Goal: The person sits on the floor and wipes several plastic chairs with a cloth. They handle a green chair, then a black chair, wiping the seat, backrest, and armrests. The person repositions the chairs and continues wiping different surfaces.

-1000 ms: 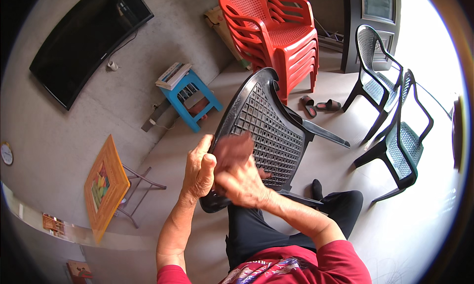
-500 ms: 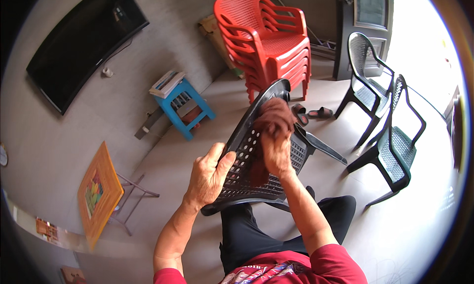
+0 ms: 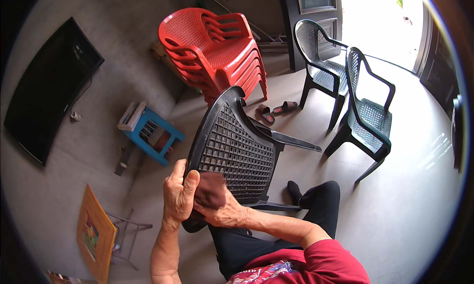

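A black plastic chair (image 3: pixel 242 150) with a perforated surface is tilted in front of me, over my legs. My left hand (image 3: pixel 178 195) grips its left edge, thumb on the near side and fingers wrapped behind. Bunched under my right hand (image 3: pixel 224 210) is a brown cloth (image 3: pixel 211 189), pressed to the lower left part of the chair close to my left thumb. The right hand's fingers are partly hidden by the cloth.
Stacked red armchairs (image 3: pixel 212 52) stand ahead, with dark slippers (image 3: pixel 274 111) on the floor near them. Two dark green armchairs (image 3: pixel 323 71) are at right. A blue stool (image 3: pixel 153 136) bearing papers and a wooden folding table (image 3: pixel 96 234) are at left.
My right hand has slid the cloth from the chair's upper part down to its lower left, beside my left hand. The view has turned somewhat, and the chair appears shifted left.
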`<state>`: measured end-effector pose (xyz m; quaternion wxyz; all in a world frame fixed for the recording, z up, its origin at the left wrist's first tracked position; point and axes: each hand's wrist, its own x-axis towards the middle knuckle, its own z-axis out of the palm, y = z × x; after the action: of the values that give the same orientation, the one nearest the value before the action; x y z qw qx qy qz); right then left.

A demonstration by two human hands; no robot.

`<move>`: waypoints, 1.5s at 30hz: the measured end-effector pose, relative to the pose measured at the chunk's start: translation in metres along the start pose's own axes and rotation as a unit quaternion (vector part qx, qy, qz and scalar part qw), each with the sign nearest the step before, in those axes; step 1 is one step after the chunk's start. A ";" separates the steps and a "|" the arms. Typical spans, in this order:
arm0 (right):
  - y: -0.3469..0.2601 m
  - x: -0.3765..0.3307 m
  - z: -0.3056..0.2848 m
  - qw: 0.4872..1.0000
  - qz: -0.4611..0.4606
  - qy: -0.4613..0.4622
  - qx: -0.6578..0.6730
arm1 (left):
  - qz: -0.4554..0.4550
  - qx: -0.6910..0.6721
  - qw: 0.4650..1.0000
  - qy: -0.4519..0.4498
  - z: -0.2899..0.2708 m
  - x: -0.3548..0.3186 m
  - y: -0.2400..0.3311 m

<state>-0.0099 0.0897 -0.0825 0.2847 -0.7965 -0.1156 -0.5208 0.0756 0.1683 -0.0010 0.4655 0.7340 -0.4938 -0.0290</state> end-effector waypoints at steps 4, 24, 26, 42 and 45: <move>0.038 0.024 -0.007 0.994 -0.015 0.105 0.004 | 0.004 -0.008 1.000 -0.011 -0.006 -0.003 0.008; 0.056 0.012 0.002 0.980 0.015 0.190 0.062 | -0.011 -0.028 0.999 0.015 -0.002 0.007 -0.007; 0.088 0.000 -0.007 0.964 0.085 0.245 -0.052 | -0.031 -0.010 0.999 0.031 0.000 0.002 -0.008; 0.177 -0.132 -0.014 0.868 0.421 0.224 -0.137 | -0.112 -0.178 0.978 -0.009 0.012 -0.056 -0.060; 0.170 -0.128 -0.010 0.874 0.400 0.243 -0.132 | -0.045 -0.099 0.989 0.102 0.034 -0.048 -0.060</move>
<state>0.0091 -0.0395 -0.2504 0.3801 -0.6528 0.3557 -0.5503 0.0760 0.1864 -0.0832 0.5821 0.7048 -0.4047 -0.0242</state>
